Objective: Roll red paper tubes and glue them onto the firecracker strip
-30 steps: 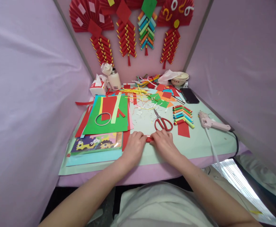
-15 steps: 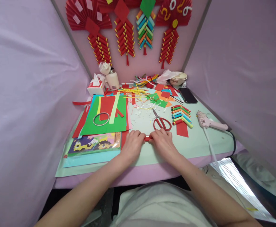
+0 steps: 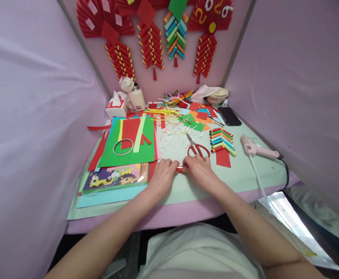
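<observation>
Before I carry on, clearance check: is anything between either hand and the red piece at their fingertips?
Nothing visible: the left hand and right hand hold the red piece, one at each end. The scissors lie beyond the right hand.

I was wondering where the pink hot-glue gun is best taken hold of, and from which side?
The pink hot-glue gun is probably best gripped by the middle of its handle, from the near right side, with the right hand. It lies with its slim handle pointing right, clear of the trailing white glue stick; the black cord leaves the handle's end.
</observation>
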Demonstrator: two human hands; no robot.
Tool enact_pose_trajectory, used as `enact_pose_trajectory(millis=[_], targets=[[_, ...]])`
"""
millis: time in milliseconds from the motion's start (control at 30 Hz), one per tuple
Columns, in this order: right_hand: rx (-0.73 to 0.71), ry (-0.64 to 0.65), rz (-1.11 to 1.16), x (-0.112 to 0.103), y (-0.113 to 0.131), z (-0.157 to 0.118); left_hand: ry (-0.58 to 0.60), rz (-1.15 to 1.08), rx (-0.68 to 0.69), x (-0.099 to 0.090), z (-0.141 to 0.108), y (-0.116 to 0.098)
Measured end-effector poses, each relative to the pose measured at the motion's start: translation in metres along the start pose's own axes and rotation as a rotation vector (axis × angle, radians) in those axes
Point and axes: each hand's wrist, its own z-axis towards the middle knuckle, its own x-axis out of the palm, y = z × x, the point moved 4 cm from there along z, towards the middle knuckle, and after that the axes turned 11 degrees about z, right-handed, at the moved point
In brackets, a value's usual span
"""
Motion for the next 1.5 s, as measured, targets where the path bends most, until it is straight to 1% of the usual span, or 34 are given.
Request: enact_pose_trajectory(millis=[100,200,367,500,600,700,833,967,1133,1233,1400,1500], targets=[[-0.014,-0.015,0.016,-0.001,-0.002,0.001,-0.007,-0.036,-0.012,0.000,0.000,0.002],[-0.039,-0.057,0.000,0.000,-0.005,0.002,-0.039,-0.048,-0.029,0.001,0.001,0.004],[-0.091,-0.124,-0.099,0.008,-0.009,-0.001,-0.097,0.053,-0.046,0.001,-0.001,0.000],[-0.156,-0.133,-0.169,0.011,-0.003,-0.012,-0.077,0.168,-0.027,0.001,-0.009,-0.011],[-0.187,-0.124,-0.210,0.008,0.007,-0.025,-0.041,0.240,-0.062,0.001,-0.019,-0.019],[-0.183,-0.094,-0.257,0.007,0.013,-0.033,0.010,0.293,-0.097,0.002,-0.024,-0.023],[-0.163,-0.074,-0.278,0.008,0.013,-0.028,0.050,0.324,-0.111,0.007,-0.018,-0.022],[-0.135,-0.072,-0.276,0.008,0.009,-0.021,0.005,0.331,-0.114,0.008,-0.009,-0.017],[-0.141,-0.066,-0.302,0.008,0.013,-0.032,-0.029,0.293,-0.107,0.006,-0.019,-0.019],[-0.139,-0.062,-0.315,0.009,0.014,-0.034,-0.038,0.282,-0.109,0.006,-0.020,-0.019],[-0.099,-0.045,-0.319,0.008,0.009,-0.020,-0.035,0.284,-0.111,0.004,-0.005,-0.016],[-0.114,-0.036,-0.325,0.008,0.011,-0.027,-0.033,0.287,-0.106,0.002,-0.012,-0.020]])
